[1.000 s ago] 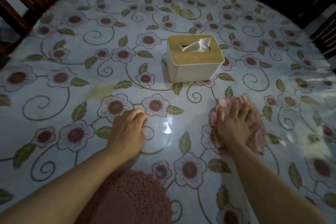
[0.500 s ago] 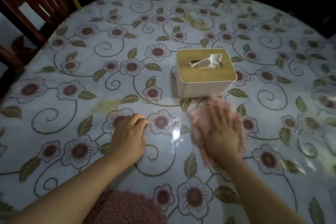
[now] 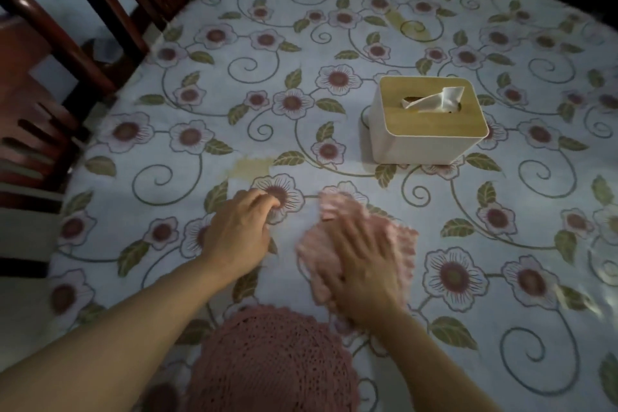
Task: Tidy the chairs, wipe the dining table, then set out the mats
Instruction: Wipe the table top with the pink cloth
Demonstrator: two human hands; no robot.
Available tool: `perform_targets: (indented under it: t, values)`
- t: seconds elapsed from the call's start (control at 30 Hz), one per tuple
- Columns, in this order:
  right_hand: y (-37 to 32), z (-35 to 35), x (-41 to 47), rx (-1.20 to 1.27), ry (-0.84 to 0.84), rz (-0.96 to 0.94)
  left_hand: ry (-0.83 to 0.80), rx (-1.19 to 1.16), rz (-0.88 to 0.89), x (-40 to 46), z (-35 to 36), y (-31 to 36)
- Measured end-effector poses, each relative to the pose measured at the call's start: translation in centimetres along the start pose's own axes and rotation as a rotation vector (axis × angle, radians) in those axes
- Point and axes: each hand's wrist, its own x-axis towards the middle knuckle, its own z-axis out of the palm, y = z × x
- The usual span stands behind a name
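Note:
The dining table (image 3: 334, 43) is round and covered with a flowered plastic cloth. My right hand (image 3: 363, 264) lies flat on a pink wiping cloth (image 3: 399, 237) and presses it onto the table near the front middle; the hand and cloth are blurred. Just to its left my left hand (image 3: 239, 227) rests on the tablecloth with its fingers curled under and nothing in it. A round pink crocheted mat (image 3: 271, 365) lies at the near edge, below both hands.
A white tissue box (image 3: 426, 125) with a wooden lid stands right of the middle, beyond the cloth. A yellowish stain (image 3: 250, 166) marks the tablecloth just beyond my left hand. Dark wooden chairs (image 3: 67, 43) stand against the table's left side.
My right hand has swept the pink cloth leftward across the table, from the right side to close beside my left hand. The left hand has stayed put. The view has turned left.

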Motion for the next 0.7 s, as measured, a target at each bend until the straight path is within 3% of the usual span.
perform_targets:
  t: [0.17,0.27,0.4,0.53,0.7]
  values:
    - [2.8,-0.6,1.1,0.036,0.086,0.517,0.03,0.066,-0.061,-1.1,-1.0,-5.8]
    - [-1.1,0.0,3.6,0.129,0.132,0.622,0.026,0.104,-0.114,-1.6,-2.0,-10.2]
    - [-7.3,1.0,9.0,0.112,0.17,0.452,0.005,0.084,-0.136,-1.7,-3.0,-16.6]
    - [-13.4,1.6,16.0,0.164,0.081,0.39,-0.031,-0.01,-0.088,-1.6,-3.3,-20.2]
    - [-22.8,3.2,14.7,0.1,0.02,0.011,-0.04,-0.128,-0.07,-1.2,-3.9,-21.3]
